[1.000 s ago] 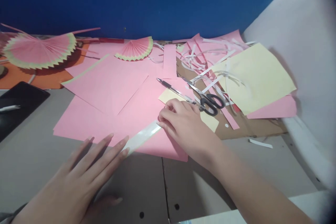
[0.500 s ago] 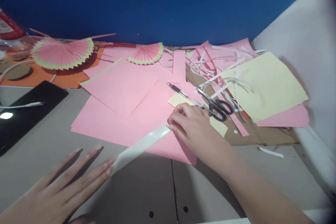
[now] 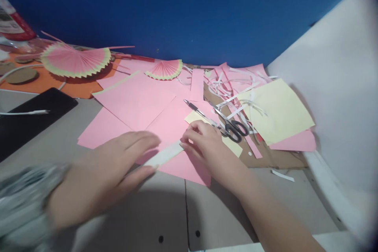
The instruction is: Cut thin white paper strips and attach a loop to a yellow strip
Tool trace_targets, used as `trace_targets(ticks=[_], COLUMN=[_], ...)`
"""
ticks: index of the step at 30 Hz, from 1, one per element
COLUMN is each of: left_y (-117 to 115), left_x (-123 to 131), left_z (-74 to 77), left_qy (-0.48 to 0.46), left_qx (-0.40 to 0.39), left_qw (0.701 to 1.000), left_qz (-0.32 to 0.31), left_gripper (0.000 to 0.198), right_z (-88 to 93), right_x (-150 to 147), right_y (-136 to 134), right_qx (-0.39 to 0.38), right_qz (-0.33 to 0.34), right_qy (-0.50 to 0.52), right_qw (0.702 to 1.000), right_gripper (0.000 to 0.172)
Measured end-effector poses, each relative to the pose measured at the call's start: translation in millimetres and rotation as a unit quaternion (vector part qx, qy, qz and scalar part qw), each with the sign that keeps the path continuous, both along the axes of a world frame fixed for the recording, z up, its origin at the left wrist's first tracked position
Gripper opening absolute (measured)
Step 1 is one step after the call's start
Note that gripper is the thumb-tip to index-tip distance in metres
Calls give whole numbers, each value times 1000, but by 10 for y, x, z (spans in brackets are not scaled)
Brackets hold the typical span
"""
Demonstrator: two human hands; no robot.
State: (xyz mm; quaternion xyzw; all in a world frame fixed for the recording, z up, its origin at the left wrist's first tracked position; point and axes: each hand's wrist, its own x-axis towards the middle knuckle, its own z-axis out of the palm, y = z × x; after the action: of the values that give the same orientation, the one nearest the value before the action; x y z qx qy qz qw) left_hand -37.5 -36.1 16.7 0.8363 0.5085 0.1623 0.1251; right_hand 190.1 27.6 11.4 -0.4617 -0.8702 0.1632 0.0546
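Observation:
My right hand (image 3: 206, 145) rests curled on the pink paper sheet (image 3: 165, 122), its fingertips pressed on the right end of a whitish paper strip (image 3: 165, 155). My left hand (image 3: 109, 175), blurred by motion, lies over the strip's left end with the fingers together and stretched toward it. A black pen (image 3: 198, 111) and black-handled scissors (image 3: 232, 126) lie just beyond my right hand, on a small yellow paper (image 3: 233, 146).
Two folded pink fans (image 3: 73, 60) (image 3: 163, 69) lie at the back by the blue wall. White paper trimmings (image 3: 233, 86) and a yellow sheet (image 3: 277, 110) sit at the right. A black phone (image 3: 29, 120) with a white cable lies at the left.
My left hand moved up and right from the table's near edge onto the strip's left end. My right hand kept its place on the strip's right end. The view shifted slightly.

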Motion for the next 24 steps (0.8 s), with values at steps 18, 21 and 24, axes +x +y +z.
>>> trace_targets(ticks=[18, 21, 24], left_y=[560, 577, 581], left_x=[542, 518, 506], left_z=[-121, -149, -187], left_qy=[-409, -431, -444], left_qx=[-395, -403, -429], left_qw=[821, 805, 785], left_qz=[-49, -57, -40], left_gripper=[23, 24, 24], right_z=[-89, -69, -37], right_x=[97, 103, 115], right_y=[61, 24, 0], right_qx=[147, 177, 200], right_qz=[-65, -45, -25], right_qy=[137, 163, 230], right_qw=[977, 970, 952], right_gripper=[35, 34, 29])
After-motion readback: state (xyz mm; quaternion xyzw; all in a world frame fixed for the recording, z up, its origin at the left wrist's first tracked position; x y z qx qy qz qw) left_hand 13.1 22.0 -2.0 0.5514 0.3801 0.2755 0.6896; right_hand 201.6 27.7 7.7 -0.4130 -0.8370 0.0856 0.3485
